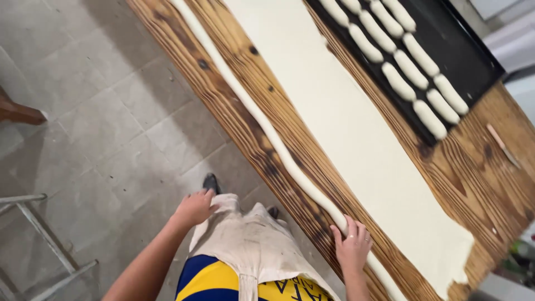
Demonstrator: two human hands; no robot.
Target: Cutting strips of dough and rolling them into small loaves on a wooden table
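Right now I see my right hand (352,247) lying flat and open on the dough rope (278,146), fingers spread over it, pressing rather than gripping, at the near part of the table (234,72). That rope is a long thin white strand running along the table's left edge, from the far end of the view down past my hand and on to the near edge of the picture. My left hand (195,207) is off the table, resting on my apron (251,245) at the thigh, fingers loosely curled against the cloth; I cannot tell whether it pinches the fabric or only touches it. To the right of the rope, with a strip of bare wood between them, lies a wide pale dough sheet (356,134), stretching along the tabletop and ending in a ragged corner near me. Farther right and farther off sits a black tray (462,50) holding two rows of short white dough sticks (409,69), laid end to end and just beside one another. A thin wooden stick (501,144) lies on bare wood near the tray's near corner. Below the table I see a grey tiled floor (100,111), my dark shoe (210,182) on it, and a metal frame (39,234) at the left.
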